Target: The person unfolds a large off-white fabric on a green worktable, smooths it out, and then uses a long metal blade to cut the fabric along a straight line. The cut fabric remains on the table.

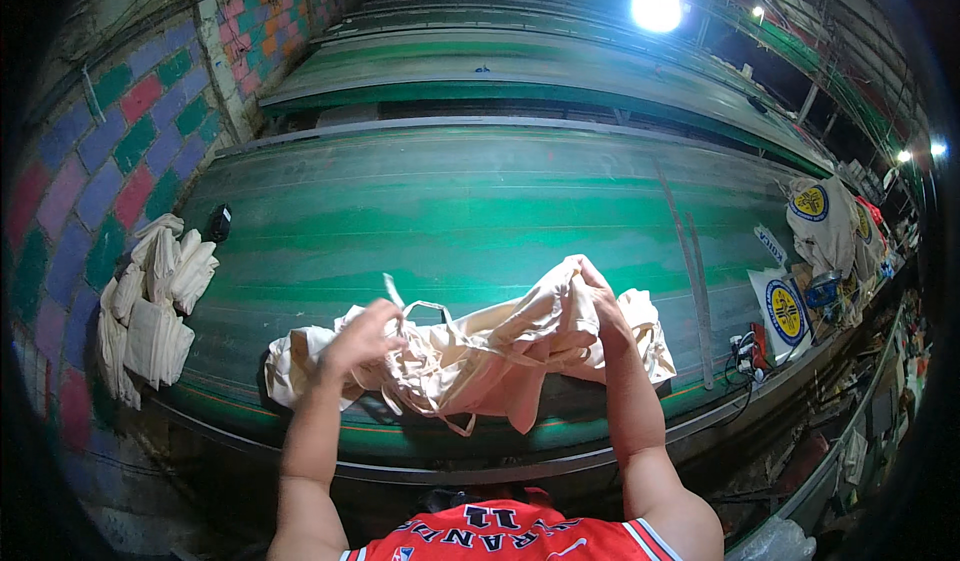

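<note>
A rumpled heap of cream cloth bags (470,361) with thin straps lies along the near edge of the green table. My right hand (600,301) grips the top of one bag and lifts its cloth into a peak. At the heap's left part, my left hand (362,343) has its fingers curled into the cloth and straps. One strap stands up just beyond those fingers. Some of the right fingertips are hidden behind the lifted fabric.
Folded cream cloth bundles (155,306) are stacked at the table's left end, beside a small black object (218,223). On the right lie a printed sheet with a round emblem (785,311), a red tool with a cord (757,345) and printed cloth bags (825,223). Another long table (480,91) stands beyond.
</note>
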The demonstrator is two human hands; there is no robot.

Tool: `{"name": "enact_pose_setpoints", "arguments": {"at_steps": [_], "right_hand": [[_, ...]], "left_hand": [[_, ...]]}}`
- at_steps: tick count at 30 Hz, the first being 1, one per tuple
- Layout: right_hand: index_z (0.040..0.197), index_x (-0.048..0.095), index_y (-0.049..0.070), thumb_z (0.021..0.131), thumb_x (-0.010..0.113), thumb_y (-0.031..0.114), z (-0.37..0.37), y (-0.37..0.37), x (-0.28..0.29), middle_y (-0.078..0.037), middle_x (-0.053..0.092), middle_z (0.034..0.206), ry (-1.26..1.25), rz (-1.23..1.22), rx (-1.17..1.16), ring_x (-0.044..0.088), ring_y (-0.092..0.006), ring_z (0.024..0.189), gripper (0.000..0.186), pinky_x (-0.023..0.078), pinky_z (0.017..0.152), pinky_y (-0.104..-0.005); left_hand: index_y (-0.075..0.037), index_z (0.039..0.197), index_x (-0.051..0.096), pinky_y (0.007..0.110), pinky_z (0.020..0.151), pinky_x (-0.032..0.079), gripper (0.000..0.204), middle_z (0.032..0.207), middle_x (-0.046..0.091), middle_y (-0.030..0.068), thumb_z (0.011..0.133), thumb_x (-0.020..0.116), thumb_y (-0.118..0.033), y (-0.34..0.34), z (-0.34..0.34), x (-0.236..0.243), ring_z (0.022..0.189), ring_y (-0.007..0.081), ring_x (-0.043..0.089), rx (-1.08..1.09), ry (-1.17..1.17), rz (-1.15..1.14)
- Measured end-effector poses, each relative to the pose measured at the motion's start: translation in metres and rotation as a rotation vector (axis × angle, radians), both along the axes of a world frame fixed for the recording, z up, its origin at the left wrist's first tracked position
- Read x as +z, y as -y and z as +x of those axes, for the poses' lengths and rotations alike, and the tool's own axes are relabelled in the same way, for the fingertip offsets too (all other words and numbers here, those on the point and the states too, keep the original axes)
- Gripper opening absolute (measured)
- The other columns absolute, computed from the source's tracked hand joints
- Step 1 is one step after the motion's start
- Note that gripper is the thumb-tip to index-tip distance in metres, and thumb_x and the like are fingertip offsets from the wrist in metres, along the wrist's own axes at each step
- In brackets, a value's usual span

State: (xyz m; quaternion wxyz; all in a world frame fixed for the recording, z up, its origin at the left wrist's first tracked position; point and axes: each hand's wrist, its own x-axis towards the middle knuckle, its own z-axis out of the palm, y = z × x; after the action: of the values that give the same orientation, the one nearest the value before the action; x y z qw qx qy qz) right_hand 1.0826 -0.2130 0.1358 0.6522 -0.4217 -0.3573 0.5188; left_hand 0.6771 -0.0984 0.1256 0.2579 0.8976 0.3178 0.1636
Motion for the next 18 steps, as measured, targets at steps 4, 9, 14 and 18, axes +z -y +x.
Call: {"name": "enact_pose_setpoints", "arguments": {"at_steps": [4,9,14,18], "right_hand": [[0.127,0.051,0.009,0.098,0.056,0.006,-0.003,-0.017,0.006,-0.005,0.063,0.107,-0.138,0.091,0.046,0.064,-0.0122,0.087,0.029,0.054,0.072,-0.0244],[0.148,0.03,0.009,0.091,0.06,0.003,0.009,-0.031,-0.026,-0.016,0.052,0.132,-0.189,0.086,0.105,0.056,-0.022,0.117,0.065,0.048,0.097,-0.0354],[0.158,0.011,0.012,0.071,0.073,0.002,0.02,-0.011,-0.093,-0.021,0.024,0.159,0.589,-0.089,0.126,0.032,-0.033,0.144,0.107,0.03,0.117,-0.0445],[0.149,0.039,0.012,0.076,0.067,0.004,0.004,-0.002,-0.159,-0.025,0.063,0.125,1.216,-0.374,0.297,0.063,-0.0335,0.113,0.078,0.049,0.095,-0.0411]], "left_hand": [[-0.006,0.138,0.047,0.039,0.089,0.05,0.065,0.121,0.061,0.0184,0.082,0.077,-0.018,0.029,0.054,-0.058,0.11,0.0271,0.06,-0.117,0.046,-0.312],[-0.004,0.126,0.057,0.034,0.086,0.05,0.036,0.106,0.065,0.0124,0.092,0.063,-0.016,0.022,0.072,-0.097,0.1,0.0196,0.061,-0.21,0.08,-0.546],[-0.006,0.102,0.062,0.024,0.084,0.045,0.009,0.091,0.057,-0.0063,0.097,0.055,-0.005,0.002,0.045,-0.062,0.089,0.0065,0.053,0.112,0.545,-0.725],[-0.005,0.102,0.066,0.024,0.077,0.047,0.013,0.089,0.063,-0.0044,0.097,0.054,-0.002,0.003,0.033,-0.016,0.083,0.0065,0.055,0.104,0.595,-0.487]]}}
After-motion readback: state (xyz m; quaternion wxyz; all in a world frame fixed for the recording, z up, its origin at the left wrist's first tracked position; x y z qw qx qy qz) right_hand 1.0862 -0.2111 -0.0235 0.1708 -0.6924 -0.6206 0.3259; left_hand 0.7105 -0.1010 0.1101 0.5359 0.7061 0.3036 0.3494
